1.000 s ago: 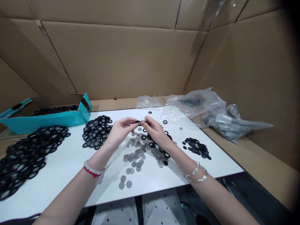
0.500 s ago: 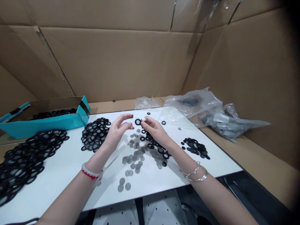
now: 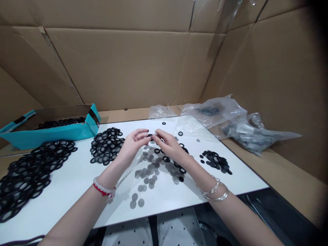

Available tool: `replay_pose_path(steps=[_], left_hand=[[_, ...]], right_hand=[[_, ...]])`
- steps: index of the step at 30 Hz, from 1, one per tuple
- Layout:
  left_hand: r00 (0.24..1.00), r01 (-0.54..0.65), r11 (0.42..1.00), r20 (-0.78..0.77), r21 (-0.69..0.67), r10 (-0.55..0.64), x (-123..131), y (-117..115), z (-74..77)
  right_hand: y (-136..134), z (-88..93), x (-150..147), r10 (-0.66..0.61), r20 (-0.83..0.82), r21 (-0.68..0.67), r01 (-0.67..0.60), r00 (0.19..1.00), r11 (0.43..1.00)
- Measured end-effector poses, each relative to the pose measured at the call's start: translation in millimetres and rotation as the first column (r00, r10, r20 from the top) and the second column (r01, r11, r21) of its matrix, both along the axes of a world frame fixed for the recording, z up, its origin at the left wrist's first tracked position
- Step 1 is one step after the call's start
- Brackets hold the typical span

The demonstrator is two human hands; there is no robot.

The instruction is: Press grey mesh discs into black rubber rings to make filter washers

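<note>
Centrally, a small black ring (image 3: 150,136), probably rubber, sits between your two hands, held up off the white board (image 3: 74,171) and partly hidden by your fingers, so its face and tilt cannot be read. Being round, it shows no long axis. Your left hand (image 3: 133,143) comes in from the lower left and your right hand (image 3: 170,147) from the lower right. Both are narrowed into close pinches, their fingertips meeting at the ring, and neither lies clearly nearer. Which fingers bear it you cannot tell from this view. Directly below your hands lie scattered grey mesh discs (image 3: 146,173) and loose black rings (image 3: 166,159). Left of your left hand is a heap of black rings fitted with mesh (image 3: 106,145), and beyond it a broader heap (image 3: 25,181) at the board's edge, beside a teal carton (image 3: 64,135) holding more black rings. Right of your right hand is a smaller black pile (image 3: 215,161). Clear plastic bags (image 3: 212,111) lie behind, against a cardboard wall (image 3: 115,68)
</note>
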State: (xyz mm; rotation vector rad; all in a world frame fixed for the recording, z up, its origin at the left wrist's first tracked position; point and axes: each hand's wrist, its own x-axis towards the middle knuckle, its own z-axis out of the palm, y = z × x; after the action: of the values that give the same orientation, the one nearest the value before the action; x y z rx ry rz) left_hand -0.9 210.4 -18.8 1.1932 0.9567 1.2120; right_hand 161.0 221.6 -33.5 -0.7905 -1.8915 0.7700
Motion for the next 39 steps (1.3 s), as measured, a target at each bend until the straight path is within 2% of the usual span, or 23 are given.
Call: replay_pose_path(steps=[4,7,10,14,16,23,27,30,35,39], left_hand=[[0.997,0.027,0.998,0.077,-0.059,-0.022,0.5,1.0,-0.1],[0.998,0.03,0.997,0.065,-0.066,-0.025,0.2,0.4,0.7],[1.0,-0.001,0.998,0.02,-0.061,0.002,-0.3,-0.3,0.3],[0.994,-0.102,0.991,-0.059,-0.083,0.097,-1.1,1.1,-1.2],[0.992,-0.12,0.988,-0.052,-0.099,0.115,-2.1,3.1,-2.4],[0.998,-0.035,0.982,0.047,-0.184,0.045,-4.2,7.2,-4.5],[0.993,0.027,0.97,0.115,-0.242,0.001,-1.6,6.8,-3.5],[0.994,0.015,0.963,0.107,-0.268,0.014,-2.1,6.9,-4.4],[0.999,-0.032,0.98,0.012,-0.195,0.035,-5.8,6.5,-4.9],[0.998,0.028,0.997,-0.056,-0.078,-0.032,-7.0,0.4,11.2]], right_hand=[[1.6,-2.0,-1.7,0.002,-0.093,-0.058,-0.007,0.996,0.998],[1.5,-3.3,-3.0,0.014,-0.151,-0.094,-0.028,0.988,0.995],[0.3,-4.5,-4.4,0.033,-0.14,-0.101,-0.047,0.99,0.994],[-1.3,-5.4,-5.5,0.001,-0.025,-0.031,-0.002,1.0,1.0],[-1.4,-5.2,-5.3,-0.012,0.004,-0.009,0.012,1.0,1.0],[3.3,-3.0,-1.0,0.063,0.05,0.131,-0.069,0.997,0.989],[5.6,-5.5,-0.7,0.037,0.042,0.16,-0.044,0.998,0.986],[5.4,-7.9,-1.7,0.018,0.002,0.099,-0.018,1.0,0.995],[7.0,-8.1,-0.5,0.082,-0.129,-0.146,-0.101,0.988,0.984],[6.4,0.8,3.0,0.059,-0.194,-0.247,-0.107,0.979,0.963]])
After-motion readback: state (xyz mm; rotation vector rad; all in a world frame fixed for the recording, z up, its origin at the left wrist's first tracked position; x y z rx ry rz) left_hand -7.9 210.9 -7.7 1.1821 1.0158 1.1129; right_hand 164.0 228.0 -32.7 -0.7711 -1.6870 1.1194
